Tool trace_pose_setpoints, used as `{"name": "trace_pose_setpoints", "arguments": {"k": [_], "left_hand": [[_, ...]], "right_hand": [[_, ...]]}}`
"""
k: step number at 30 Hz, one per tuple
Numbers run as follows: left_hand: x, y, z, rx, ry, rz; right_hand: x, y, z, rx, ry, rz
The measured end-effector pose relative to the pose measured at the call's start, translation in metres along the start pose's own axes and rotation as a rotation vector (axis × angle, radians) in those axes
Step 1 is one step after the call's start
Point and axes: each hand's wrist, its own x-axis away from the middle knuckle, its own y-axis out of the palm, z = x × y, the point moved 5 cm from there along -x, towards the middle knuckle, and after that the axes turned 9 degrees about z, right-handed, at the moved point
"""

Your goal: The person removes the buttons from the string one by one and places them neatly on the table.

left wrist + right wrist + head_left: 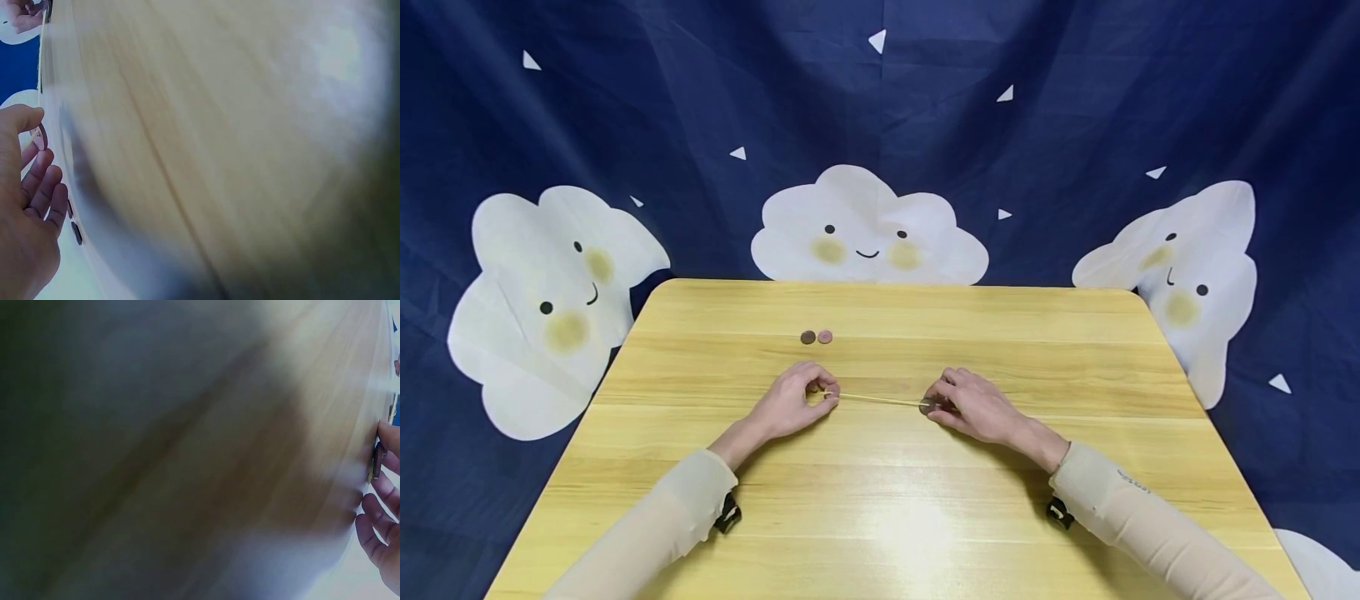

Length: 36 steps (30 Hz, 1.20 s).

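A thin yellow string (880, 400) runs nearly straight between the two hands, low over the wooden table. At its left end my left hand (790, 407) pinches a button; in the left wrist view this button (39, 137) looks pinkish with small holes and a dark edge. My right hand (976, 408) pinches a dark brown button (926, 406) between thumb and fingers, with the string's other end at it. The right wrist view catches this button (377, 459) edge-on, partly hidden by the fingers.
Beyond the left hand, a dark brown button (807, 337) and a pink button (825, 337) lie side by side on the light wood table (880, 483). A dark blue curtain (880, 108) with white clouds hangs behind the far edge. Dark bands show at both cuffs.
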Motion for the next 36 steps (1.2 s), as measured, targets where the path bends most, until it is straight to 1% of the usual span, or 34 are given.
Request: {"name": "trace_pose_setpoints", "arguments": {"k": [10, 17, 27, 36], "left_hand": [[0.002, -0.004, -0.006, 0.008, -0.008, 0.039], [0.005, -0.006, -0.009, 0.022, -0.008, 0.052], [0.008, -0.011, -0.012, 0.081, -0.065, 0.072], [0.009, -0.016, -0.017, 0.070, -0.088, 0.078]], "right_hand": [[-0.001, 0.000, 0.000, -0.002, 0.004, -0.001], [0.000, 0.000, 0.000, -0.006, 0.007, -0.003], [0.000, -0.001, 0.000, -0.002, 0.002, -0.006], [-0.001, -0.001, -0.001, -0.005, 0.012, -0.017]]}}
